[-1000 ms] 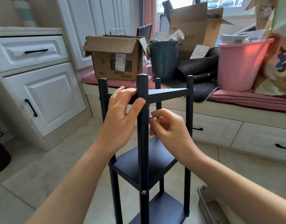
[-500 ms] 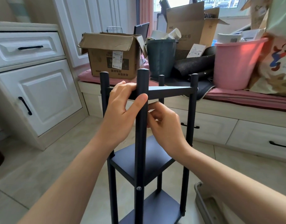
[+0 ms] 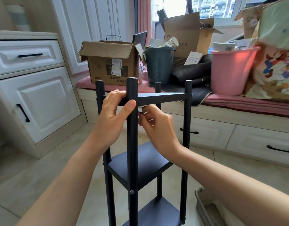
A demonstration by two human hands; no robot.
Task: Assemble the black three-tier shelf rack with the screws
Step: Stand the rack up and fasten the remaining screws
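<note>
On the tiled floor (image 3: 26,173), in the head view, stands the black shelf rack (image 3: 132,144) with four upright posts and three shelves: a top shelf (image 3: 161,99), a middle shelf (image 3: 145,162) and a bottom shelf (image 3: 156,212). One screw (image 3: 132,191) shows in the near post at the middle shelf's corner. The left hand (image 3: 115,115) grips the top shelf's near-left edge, fingers curled over it and the thumb pressed against the near post. The right hand (image 3: 154,123) sits just right of that post under the top shelf, fingers pinching a small silver tool (image 3: 140,109); what kind of tool I cannot tell.

Behind the rack runs a window seat with a pink cushion (image 3: 238,101) carrying containers: one open cardboard box (image 3: 111,62), contents hidden; one dark bin (image 3: 159,64) holding paper cups (image 3: 172,41); one pink bucket (image 3: 231,69) holding white items; and one taller cardboard box (image 3: 187,35) at the back. White cabinets (image 3: 34,95) stand at left.
</note>
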